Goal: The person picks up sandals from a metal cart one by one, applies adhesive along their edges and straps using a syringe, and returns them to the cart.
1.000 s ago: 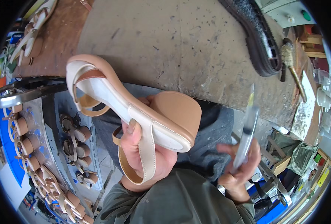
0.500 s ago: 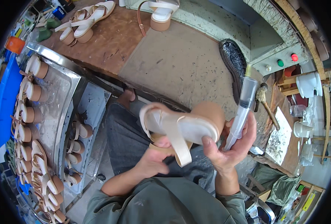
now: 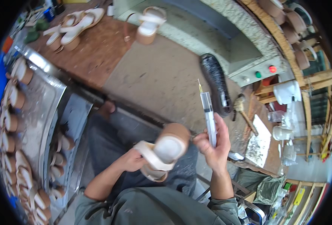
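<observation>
Bare tabletop (image 3: 162, 80) lies open ahead of the hands, bounded by a black sole (image 3: 215, 83) right and sandals (image 3: 70, 26) far left.

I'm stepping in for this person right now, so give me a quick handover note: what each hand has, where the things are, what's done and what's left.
Left hand: grips a beige sandal over the lap, heel end facing up.
Right hand: holds a syringe upright, needle pointing up, beside the sandal and clear of it.
Nearby: three more sandals on the workbench, a black sole and a hammer to the right, racks of sandals on the left.
Done: sandal and syringe are both in hand.
Left: the needle has not met the sandal yet.
</observation>
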### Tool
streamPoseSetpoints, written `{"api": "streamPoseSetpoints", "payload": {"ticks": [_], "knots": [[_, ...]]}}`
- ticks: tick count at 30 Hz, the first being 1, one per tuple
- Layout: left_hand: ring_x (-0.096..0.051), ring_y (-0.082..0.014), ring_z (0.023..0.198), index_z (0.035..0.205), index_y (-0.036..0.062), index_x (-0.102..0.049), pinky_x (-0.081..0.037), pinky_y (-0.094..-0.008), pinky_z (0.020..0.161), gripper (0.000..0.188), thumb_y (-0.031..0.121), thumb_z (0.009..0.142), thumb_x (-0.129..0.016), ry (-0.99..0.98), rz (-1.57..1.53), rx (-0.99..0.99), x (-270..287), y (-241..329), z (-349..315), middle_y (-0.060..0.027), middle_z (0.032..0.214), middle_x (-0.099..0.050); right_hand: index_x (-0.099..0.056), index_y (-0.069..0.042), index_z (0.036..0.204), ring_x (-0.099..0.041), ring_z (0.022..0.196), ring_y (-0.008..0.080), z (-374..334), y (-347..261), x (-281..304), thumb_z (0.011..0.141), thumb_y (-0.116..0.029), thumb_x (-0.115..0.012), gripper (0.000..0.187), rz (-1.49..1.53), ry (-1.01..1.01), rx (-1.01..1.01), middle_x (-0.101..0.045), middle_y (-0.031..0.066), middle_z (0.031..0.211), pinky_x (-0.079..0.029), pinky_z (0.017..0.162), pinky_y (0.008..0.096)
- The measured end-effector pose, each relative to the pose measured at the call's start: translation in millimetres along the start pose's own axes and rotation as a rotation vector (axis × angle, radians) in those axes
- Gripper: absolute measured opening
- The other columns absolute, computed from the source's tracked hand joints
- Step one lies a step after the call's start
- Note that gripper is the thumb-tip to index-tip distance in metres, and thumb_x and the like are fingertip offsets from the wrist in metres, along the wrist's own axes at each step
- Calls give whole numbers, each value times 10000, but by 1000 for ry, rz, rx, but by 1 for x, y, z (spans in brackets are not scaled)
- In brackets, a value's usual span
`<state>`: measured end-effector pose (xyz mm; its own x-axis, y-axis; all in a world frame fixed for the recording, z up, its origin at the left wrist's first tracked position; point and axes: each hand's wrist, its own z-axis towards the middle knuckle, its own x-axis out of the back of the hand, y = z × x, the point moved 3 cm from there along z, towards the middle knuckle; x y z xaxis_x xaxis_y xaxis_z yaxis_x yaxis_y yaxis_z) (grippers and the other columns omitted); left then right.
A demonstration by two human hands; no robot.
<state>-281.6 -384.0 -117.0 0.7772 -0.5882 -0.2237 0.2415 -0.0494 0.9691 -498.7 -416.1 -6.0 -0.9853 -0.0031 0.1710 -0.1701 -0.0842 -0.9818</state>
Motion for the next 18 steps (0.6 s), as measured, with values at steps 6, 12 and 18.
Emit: {"api": "streamPoseSetpoints", "payload": {"ticks": [6,12,18], "knots": [[-577,-151,966,1071,-5,-569,-446,-298,851,235,125,876,-580,254,6,126,23,-37,-8,-63,1028,-617,-532,26,1188,-515,559,58,71,21,105,884,-212,-583,390,-753,190,20,-596,59,803,-442,505,232],[-596,-133,910,1038,-41,-578,-462,-276,808,218,89,864,-559,402,-28,152,31,-50,-5,-75,953,-642,-633,-56,1039,-606,697,353,99,5,100,789,-299,-659,349,-1314,12,194,-620,167,846,-473,592,400],[-614,-158,853,1047,-50,-575,-473,-281,791,330,-16,719,-551,324,29,239,54,-40,4,-102,916,-652,-618,-4,1084,-620,691,191,62,-24,103,796,-82,-633,298,-1246,-84,251,-657,115,839,-469,643,302]]}}
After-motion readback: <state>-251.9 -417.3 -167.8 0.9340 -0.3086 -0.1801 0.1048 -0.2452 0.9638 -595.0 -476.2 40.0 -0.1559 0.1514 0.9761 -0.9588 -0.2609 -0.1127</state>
